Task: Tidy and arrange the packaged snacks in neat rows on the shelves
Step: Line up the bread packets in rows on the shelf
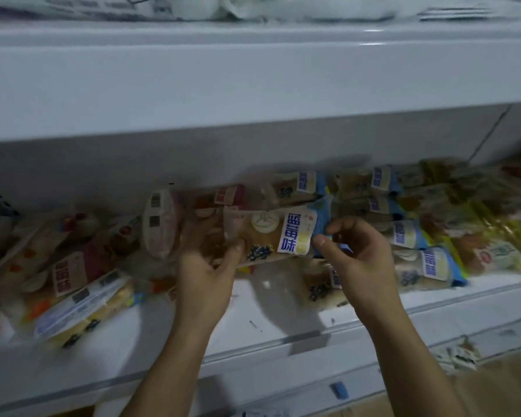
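White metal shelf (253, 323) carries our snacks: at least four red packets (69, 273) heaped loosely on the left, about six blue packets (409, 239) in overlapping rows on the right. Between them we lift one blue-labelled packet (271, 233) above the shelf, left hand (205, 275) gripping its left end, right hand (361, 260) pinching its right edge between thumb and fingers.

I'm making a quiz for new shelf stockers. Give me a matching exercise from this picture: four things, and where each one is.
1. blue packet
2. red packets
3. yellow packets
4. left hand

A. shelf's right end
B. held up between both hands
C. shelf's left part
D. gripping a packet's left end

Pairs: 1-B, 2-C, 3-A, 4-D. The right hand pinches the other end.
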A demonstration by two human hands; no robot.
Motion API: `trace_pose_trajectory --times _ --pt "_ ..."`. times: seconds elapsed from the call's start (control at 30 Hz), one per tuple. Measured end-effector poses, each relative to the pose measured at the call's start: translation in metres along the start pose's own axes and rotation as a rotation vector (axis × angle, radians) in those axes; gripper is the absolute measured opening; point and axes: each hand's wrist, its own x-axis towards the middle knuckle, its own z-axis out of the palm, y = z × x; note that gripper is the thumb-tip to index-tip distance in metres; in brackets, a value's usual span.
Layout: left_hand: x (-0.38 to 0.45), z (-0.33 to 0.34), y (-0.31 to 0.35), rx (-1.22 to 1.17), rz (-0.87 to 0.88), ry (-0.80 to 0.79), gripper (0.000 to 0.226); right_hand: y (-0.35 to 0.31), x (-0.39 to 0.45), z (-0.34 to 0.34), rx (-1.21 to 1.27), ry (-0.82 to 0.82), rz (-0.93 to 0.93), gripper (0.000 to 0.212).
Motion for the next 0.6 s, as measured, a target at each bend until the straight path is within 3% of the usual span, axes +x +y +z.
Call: trace_pose_trajectory --times 0.2,0.3,0.43,0.53,0.6 --pt "-0.019 0.047 -0.010 0.121 -0.051 -0.041 0.027 0.021 0.011 -0.046 -0.168 0.070 0.049 0.016" --pt "-0.016 0.064 -0.010 0.266 0.013 -0.065 0.018 0.030 0.025 -0.059 -0.278 0.039 0.035 0.018" --pt "0.019 0.085 -0.005 0.525 0.202 -0.001 0.017 0.039 0.068 -0.055 -0.411 -0.049 -0.111 0.027" --pt "0.047 0.098 -0.008 0.568 0.193 0.070 0.021 0.038 0.093 -0.044 -0.397 -0.097 -0.135 0.009" --pt "0.056 0.102 -0.010 0.584 0.210 0.133 0.010 0.037 0.100 -0.040 -0.370 -0.135 -0.103 0.015"
